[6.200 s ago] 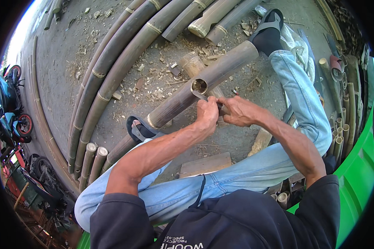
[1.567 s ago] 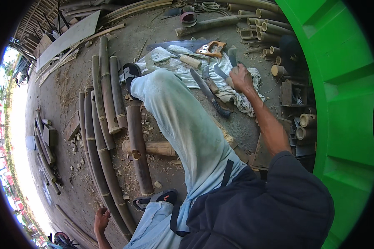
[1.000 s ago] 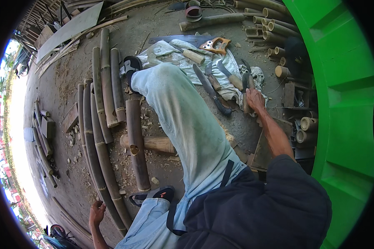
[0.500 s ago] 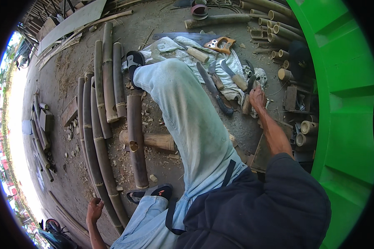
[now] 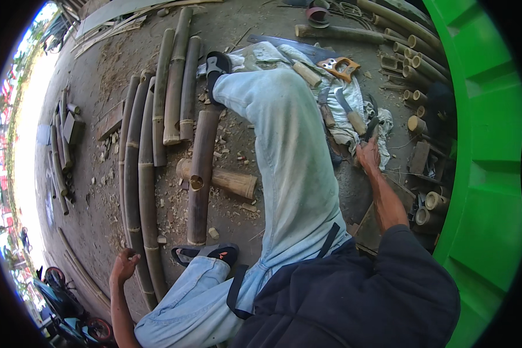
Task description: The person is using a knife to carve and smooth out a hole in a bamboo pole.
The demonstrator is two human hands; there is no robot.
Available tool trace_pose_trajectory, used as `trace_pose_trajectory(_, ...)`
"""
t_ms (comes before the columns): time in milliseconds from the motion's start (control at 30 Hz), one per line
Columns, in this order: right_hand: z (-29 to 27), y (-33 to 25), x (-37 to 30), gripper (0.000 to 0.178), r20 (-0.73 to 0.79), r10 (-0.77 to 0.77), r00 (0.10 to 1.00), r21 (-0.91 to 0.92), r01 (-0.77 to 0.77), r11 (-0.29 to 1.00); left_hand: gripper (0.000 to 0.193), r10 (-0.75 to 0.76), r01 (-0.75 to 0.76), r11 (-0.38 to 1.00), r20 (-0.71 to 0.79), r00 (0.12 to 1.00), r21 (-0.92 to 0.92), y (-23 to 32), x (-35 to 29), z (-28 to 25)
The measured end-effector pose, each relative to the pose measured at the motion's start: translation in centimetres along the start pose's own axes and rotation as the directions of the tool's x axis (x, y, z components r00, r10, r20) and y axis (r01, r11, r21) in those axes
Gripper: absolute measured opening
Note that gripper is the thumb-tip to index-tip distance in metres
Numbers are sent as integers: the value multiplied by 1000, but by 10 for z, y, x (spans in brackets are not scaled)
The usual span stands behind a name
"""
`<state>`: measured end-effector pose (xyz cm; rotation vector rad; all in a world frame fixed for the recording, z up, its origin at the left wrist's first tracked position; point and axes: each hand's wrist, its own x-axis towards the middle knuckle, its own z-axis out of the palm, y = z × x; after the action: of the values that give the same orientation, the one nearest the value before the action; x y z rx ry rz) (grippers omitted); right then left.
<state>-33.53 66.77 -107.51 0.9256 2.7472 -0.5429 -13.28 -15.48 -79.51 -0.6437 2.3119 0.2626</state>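
- Knife (image 5: 371, 129) with a dark blade is at the fingers of your right hand (image 5: 368, 153), on the right, at the near edge of a crumpled white cloth (image 5: 269, 52).
- Your right hand touches it, but you cover part of it, so I cannot tell whether your fingers close round it.
- Just left of it lies a knife with a pale wooden handle (image 5: 355, 120), and another short knife (image 5: 327, 110) rests beside that one.
- Farther up the cloth you have a saw (image 5: 341, 68) with an orange-brown handle.
- Your left hand (image 5: 124, 264) hangs well apart from the right, fingers loosely bent and spread, holding nothing that shows, just beside the long bamboo poles (image 5: 148, 220).
- Between your hands, a dark bamboo piece (image 5: 202, 139) with a round hole lies across a paler bamboo log (image 5: 232, 182), with wood chips (image 5: 213, 232) scattered around your sandal (image 5: 182, 255).
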Motion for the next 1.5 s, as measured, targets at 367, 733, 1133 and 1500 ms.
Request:
trace_pose_trajectory(367,18,38,26,77,46,-154,987,-115,158,981,50,53,-54,998,-23,998,-38,10,2,-19)
trace_pose_trajectory(733,35,54,50,79,92,-136,986,-108,146,983,47,-11,10,994,-8,1000,-111,-15,-7,-8)
trace_pose_trajectory(1133,65,95,79,83,47,-241,969,-144,245,959,48,4,-9,992,-34,999,-128,-16,-5,-6)
trace_pose_trajectory(1500,71,98,81,75,16,-256,966,-71,257,964,49,-7,4,991,-26,1000,-132,-13,-7,-8)
